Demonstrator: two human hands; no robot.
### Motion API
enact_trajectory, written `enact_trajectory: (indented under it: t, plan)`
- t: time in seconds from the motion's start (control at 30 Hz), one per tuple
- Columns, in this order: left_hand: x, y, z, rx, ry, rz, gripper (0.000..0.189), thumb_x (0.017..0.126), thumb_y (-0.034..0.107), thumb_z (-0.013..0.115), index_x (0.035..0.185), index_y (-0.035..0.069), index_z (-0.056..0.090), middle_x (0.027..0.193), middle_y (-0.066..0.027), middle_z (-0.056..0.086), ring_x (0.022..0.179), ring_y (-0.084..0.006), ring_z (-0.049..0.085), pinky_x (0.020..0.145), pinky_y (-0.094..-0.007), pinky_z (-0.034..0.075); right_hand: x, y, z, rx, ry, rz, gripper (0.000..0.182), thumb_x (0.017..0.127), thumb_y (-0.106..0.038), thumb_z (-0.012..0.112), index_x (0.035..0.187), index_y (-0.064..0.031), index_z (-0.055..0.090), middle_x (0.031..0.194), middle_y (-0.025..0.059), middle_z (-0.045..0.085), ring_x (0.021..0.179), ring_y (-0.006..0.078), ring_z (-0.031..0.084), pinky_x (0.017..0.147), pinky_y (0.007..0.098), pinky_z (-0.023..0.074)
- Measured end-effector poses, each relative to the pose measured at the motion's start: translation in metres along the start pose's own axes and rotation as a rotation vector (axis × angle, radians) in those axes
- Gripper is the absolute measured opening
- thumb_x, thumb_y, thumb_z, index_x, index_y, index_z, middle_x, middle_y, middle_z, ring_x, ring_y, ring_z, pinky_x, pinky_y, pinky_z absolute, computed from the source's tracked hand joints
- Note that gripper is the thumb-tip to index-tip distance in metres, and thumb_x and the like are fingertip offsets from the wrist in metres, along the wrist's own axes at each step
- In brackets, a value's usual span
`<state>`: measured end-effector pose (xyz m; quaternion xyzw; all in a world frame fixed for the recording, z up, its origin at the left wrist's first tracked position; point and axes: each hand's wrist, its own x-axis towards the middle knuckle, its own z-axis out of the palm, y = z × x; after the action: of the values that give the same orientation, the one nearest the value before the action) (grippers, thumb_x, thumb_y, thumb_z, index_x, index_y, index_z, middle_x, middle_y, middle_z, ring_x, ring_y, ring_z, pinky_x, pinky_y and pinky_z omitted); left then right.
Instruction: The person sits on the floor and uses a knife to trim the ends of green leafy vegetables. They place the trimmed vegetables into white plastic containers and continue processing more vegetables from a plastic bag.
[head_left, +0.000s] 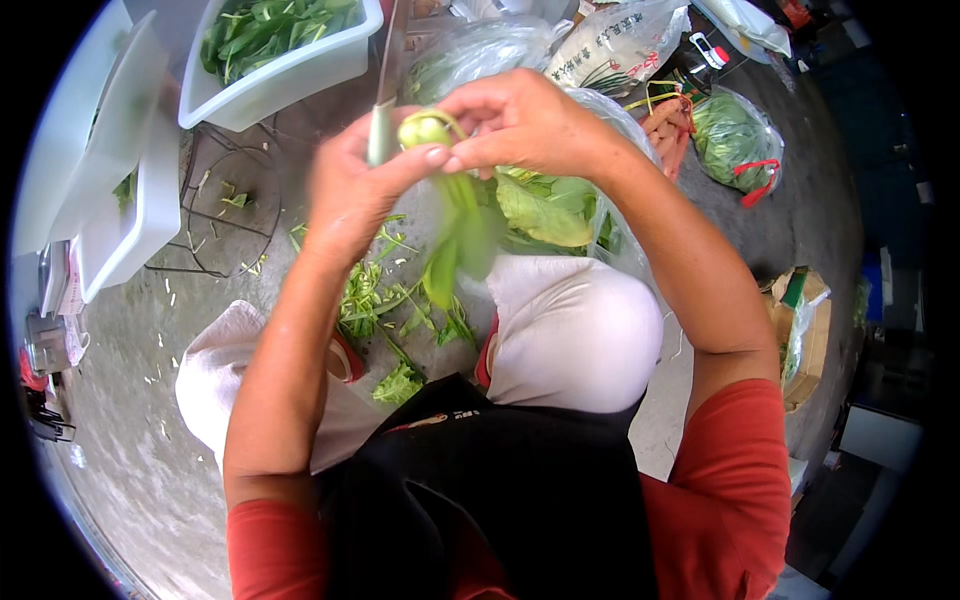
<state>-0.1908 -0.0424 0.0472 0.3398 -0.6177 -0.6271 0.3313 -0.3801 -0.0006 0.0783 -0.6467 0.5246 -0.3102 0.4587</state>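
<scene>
My left hand grips the pale green handle of a knife, its blade pointing up and away from me. The thumb of that hand also touches the pale stem end of a leafy green vegetable. From the other side, the fingers of my right hand pinch the same stem end, where a thin yellow-green strip curls over. The vegetable's leaves hang down blurred between my knees. Just beyond them, an opened clear plastic bag holds more leafy greens. Trimmed leaves and stems lie on the floor below.
A white plastic bin of cut greens stands at the upper left, beside a black wire stand. More white bins are farther left. Bagged carrots, bagged greens and a cardboard box sit to the right.
</scene>
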Motion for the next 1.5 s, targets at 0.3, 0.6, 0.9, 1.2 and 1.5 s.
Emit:
enact_trajectory:
  t: [0.3, 0.6, 0.9, 1.2, 1.5]
  plan:
    - [-0.069, -0.002, -0.06, 0.162, -0.083, -0.041, 0.04, 0.07, 0.017, 0.075, 0.103, -0.001, 0.062, 0.088, -0.0043, 0.063, 0.079, -0.0103, 0.056, 0.072, -0.0252, 0.045, 0.009, -0.031, 0.07, -0.294, -0.084, -0.041, 0.026, 0.078, -0.027, 0.061, 0.088, -0.0039, 0.064, 0.064, 0.006, 0.06, 0.056, 0.0137, 0.055, 0.052, 0.0277, 0.0432]
    - [-0.083, -0.041, -0.1, 0.247, 0.234, -0.036, 0.035, 0.069, 0.007, 0.072, 0.101, -0.001, 0.062, 0.086, -0.0061, 0.064, 0.078, -0.0113, 0.057, 0.072, -0.0256, 0.047, 0.013, -0.012, 0.144, -0.515, -0.11, -0.09, 0.029, 0.068, -0.036, 0.066, 0.07, -0.0079, 0.06, 0.064, 0.0076, 0.059, 0.058, 0.0278, 0.056, 0.055, 0.0345, 0.0432]
    - [-0.085, -0.028, -0.095, 0.002, 0.254, -0.017, 0.033, 0.073, 0.01, 0.071, 0.101, 0.001, 0.058, 0.09, -0.0032, 0.062, 0.081, -0.0108, 0.057, 0.072, -0.0245, 0.046, 0.041, -0.001, 0.15, 0.035, 0.067, -0.058, 0.07, 0.066, -0.023, 0.076, 0.126, -0.0059, 0.044, 0.105, 0.0071, 0.059, 0.095, 0.0142, 0.057, 0.082, 0.0296, 0.0459]
    - [-0.105, -0.059, -0.098, 0.753, 0.157, 0.287, 0.032, 0.07, 0.004, 0.06, 0.101, 0.011, 0.061, 0.094, -0.0129, 0.062, 0.082, -0.0314, 0.06, 0.069, -0.0368, 0.05, 0.039, 0.012, 0.153, 0.272, 0.035, 0.199, 0.028, 0.071, -0.002, 0.062, 0.098, -0.0051, 0.055, 0.086, -0.0017, 0.057, 0.078, 0.0069, 0.052, 0.071, 0.0233, 0.0434]
    - [-0.118, -0.059, -0.09, 0.728, 0.157, 0.213, 0.03, 0.07, 0.006, 0.06, 0.099, 0.011, 0.061, 0.092, -0.0119, 0.062, 0.081, -0.0319, 0.06, 0.068, -0.0383, 0.049, 0.026, 0.009, 0.172, -0.057, 0.146, 0.098, 0.019, 0.076, -0.007, 0.059, 0.092, -0.0009, 0.052, 0.076, 0.0047, 0.056, 0.07, 0.0083, 0.049, 0.061, 0.027, 0.0426]
